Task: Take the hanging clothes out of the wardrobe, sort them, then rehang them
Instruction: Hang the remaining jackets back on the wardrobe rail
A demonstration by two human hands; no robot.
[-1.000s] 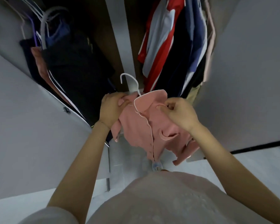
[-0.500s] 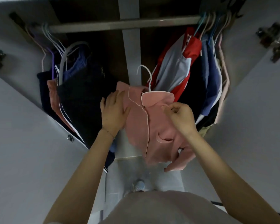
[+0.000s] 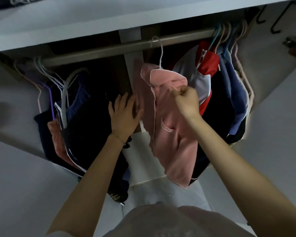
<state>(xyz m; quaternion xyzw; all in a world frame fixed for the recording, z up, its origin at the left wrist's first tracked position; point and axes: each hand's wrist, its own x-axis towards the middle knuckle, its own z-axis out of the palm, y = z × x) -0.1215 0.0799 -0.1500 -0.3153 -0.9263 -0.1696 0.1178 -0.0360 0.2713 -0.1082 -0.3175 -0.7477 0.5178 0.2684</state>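
So the pink shirt (image 3: pixel 167 124) is hung lengthwise down from the rail (image 3: pixel 109 50), hook end up, pinched at the collar by the right hand (image 3: pixel 186 101), left hand (image 3: pixel 125 115) spread flat against its left edge.

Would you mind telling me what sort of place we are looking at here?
Most likely a home wardrobe: a metal hanging rail runs under a shelf, clothes on hangers crowd both ends, and a pink shirt on a white hanger hangs in the middle.

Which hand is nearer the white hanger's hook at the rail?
Right. The right hand pinches the pink shirt just below the white hanger; the left hand lies open, lower and further left, against the shirt's edge.
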